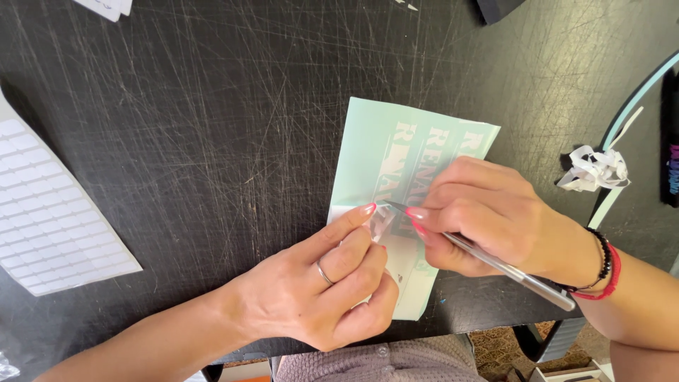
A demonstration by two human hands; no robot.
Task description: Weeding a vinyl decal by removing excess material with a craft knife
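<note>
Pale mint vinyl decal sheet (pixel 396 177), rectangular, with white lettering, lay tilted near the desk's (pixel 212 141) front edge, partly under both hands. White sheet of small rectangular blank labels (pixel 49 219) in rows sat at the left edge. A white paper corner (pixel 106 7) showed top left.

I see my left hand (pixel 322 279) pressing its forefinger onto a pale green vinyl sheet (pixel 399 177) that lies on the scratched black table (pixel 198 127), with a lifted bit of clear film just under that fingertip. My right hand (pixel 484 216) grips a slim silver craft knife (pixel 495 265), its tip on the sheet beside the forefinger. A white label sheet (pixel 49 219) lies well apart at the left edge, and a crumpled wad of white scraps (pixel 594 170) sits near the right.
</note>
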